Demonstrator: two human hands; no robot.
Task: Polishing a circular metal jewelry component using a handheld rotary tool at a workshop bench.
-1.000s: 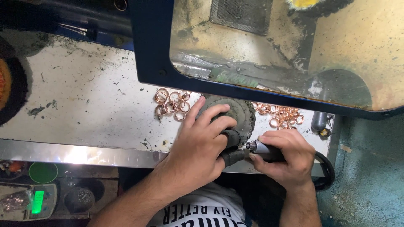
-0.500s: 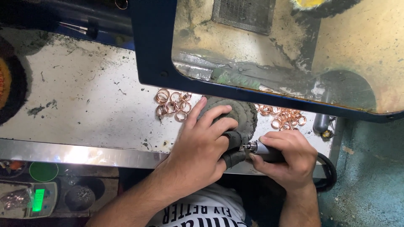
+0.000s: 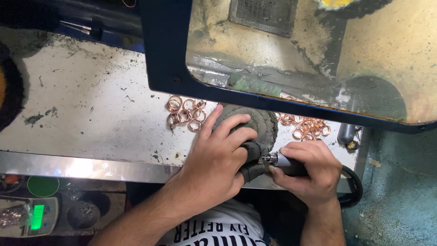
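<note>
The left hand (image 3: pixel 217 157) lies curled over a round, grimy grey pad (image 3: pixel 259 125) at the near edge of the workbench (image 3: pixel 91 114), its thumb and forefinger, capped in dark finger guards, pinched together on something too small and too covered to make out. The right hand (image 3: pixel 309 171) is closed around the silver handpiece of a rotary tool (image 3: pixel 284 163), whose tip points left into the pinch and vanishes between the left fingers; a black cable (image 3: pixel 353 191) loops away from the tool behind the wrist and is partly hidden. A cluster of copper-coloured rings (image 3: pixel 184 114) lies just left of the pad, and a second heap of rings (image 3: pixel 305 127) lies to its right, partly tucked under the blue frame (image 3: pixel 168 59) of a smeared, yellowed shield. Through the shield, shapes are blurred. At the lower left, a small scale with a green lit display (image 3: pixel 36 216) is cut off by the picture's edge.
</note>
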